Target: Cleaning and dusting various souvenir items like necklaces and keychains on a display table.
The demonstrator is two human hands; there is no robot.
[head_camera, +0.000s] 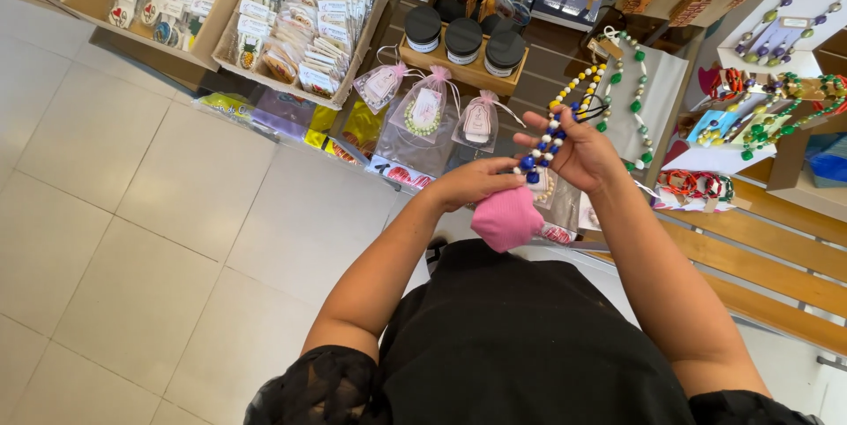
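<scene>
Cardboard trays of carded trinkets (300, 23) sat at the left of the worktop (547, 59); three pink-tied pouches (428, 112) stood right of them; the left hand (472, 182) was closed on a pink cloth bag (507, 220); the right hand (582, 156) pinched a blue, white and yellow bead necklace (554, 129), fingers curled; green-beaded necklaces (631, 81) lay just beyond.

Both hands meet at centre over the tabletop (565, 54) edge — left hand (472, 182) on the cloth pouch (507, 218), right hand (578, 156) just right of it, bead strand (551, 134) running up from its fingers (538, 120). Behind them three tied gift bags (428, 112), then a tray of three lidded jars (463, 41); card boxes (300, 19) far left. Necklace stands (776, 37) right — slatted bench (750, 257) below them.
</scene>
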